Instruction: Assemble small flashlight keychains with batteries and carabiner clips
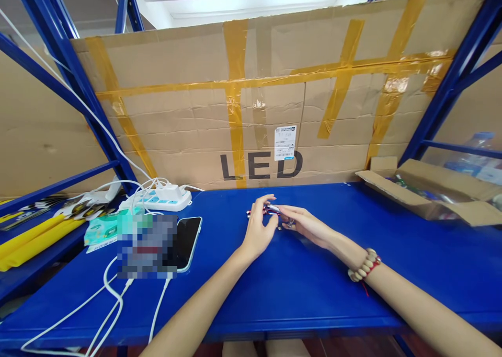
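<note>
On my screen, the right wrist (pixel 342 245) wears a cream round-beaded bracelet (pixel 363 267), a red cord (pixel 376 265) beside it.

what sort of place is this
Probably a storeroom or small workshop: blue metal racking, a large taped cardboard sheet marked LED along the back, and an open cardboard box of small items at the right.

Before me, a blue counter (pixel 314 289) carries a white power strip (pixel 179 203), green packet (pixel 101 229), phone (pixel 190 242) and open cardboard box (pixel 403 197).
</note>
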Available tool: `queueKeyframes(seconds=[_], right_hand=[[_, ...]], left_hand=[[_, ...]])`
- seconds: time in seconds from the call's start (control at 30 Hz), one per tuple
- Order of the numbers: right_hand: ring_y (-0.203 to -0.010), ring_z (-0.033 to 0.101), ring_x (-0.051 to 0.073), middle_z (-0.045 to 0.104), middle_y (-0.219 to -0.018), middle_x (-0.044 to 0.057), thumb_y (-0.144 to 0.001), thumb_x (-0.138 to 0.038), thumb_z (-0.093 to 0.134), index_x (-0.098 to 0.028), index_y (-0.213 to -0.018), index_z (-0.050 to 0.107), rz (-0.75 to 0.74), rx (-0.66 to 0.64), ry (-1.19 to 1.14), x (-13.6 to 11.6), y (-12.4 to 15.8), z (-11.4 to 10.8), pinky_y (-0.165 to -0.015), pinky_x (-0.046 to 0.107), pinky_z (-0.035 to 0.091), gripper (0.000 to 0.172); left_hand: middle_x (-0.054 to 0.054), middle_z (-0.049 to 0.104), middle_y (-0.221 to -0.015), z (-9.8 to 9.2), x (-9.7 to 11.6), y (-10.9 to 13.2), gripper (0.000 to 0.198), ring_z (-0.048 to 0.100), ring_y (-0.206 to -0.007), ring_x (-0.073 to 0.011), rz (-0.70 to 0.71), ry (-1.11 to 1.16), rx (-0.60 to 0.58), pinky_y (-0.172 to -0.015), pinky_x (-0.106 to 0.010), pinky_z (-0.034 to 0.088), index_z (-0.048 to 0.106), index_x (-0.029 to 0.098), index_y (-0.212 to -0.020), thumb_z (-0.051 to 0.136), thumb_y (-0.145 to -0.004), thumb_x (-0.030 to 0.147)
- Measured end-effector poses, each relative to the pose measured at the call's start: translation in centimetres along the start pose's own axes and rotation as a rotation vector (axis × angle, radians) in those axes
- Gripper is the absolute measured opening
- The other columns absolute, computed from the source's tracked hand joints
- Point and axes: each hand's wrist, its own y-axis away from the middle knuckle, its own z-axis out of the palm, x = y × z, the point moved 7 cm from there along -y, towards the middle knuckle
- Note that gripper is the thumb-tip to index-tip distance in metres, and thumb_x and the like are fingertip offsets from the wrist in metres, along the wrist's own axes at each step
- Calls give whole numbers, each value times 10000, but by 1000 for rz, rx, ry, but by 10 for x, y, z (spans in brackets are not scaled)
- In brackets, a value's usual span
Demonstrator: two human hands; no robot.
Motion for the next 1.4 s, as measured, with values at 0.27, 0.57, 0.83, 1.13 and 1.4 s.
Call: queueKeyframes(seconds=[0.27,0.57,0.83,1.13,1.4], right_hand=[[-606,427,100,532,-679,-6,-743,-490,579,-163,-973,668,-131,-104,347,-12,5,10,-606,264,330,411],[-681,469,135,627,-869,40,-775,-481,519,-156,-1037,645,-259,-66,540,-14,-1,3,-616,268,343,436],[-596,436,112,604,-773,25,-803,-508,470,-145,-1077,602,-275,-72,576,-17,1,7,-549,251,332,474],[-723,556,172,653,-784,49,-784,-502,508,-136,-854,651,-322,-25,633,-20,3,6,-669,285,405,399],[-687,552,165,655,-757,43,-788,-506,497,-141,-829,655,-340,-2,689,-21,3,4,-632,277,401,400]], left_hand=[[-31,660,-818,-6,-15,-7,141,602,-765,-149,-50,-18,15,-702,-250,449,639,186,-771,504,-804,208],[-44,592,-964,-18,-26,-8,213,575,-813,-130,-218,194,166,-723,-234,449,565,196,-934,447,-841,346],[-34,565,-852,-21,-47,-8,199,565,-729,-122,-332,319,242,-654,-223,441,551,180,-832,414,-823,324],[-21,578,-785,-13,-48,-7,212,559,-695,-115,-356,281,176,-624,-212,397,548,174,-800,398,-821,323],[-19,593,-763,-12,-50,-6,216,567,-678,-113,-339,245,173,-594,-206,401,555,176,-790,389,-828,307]])
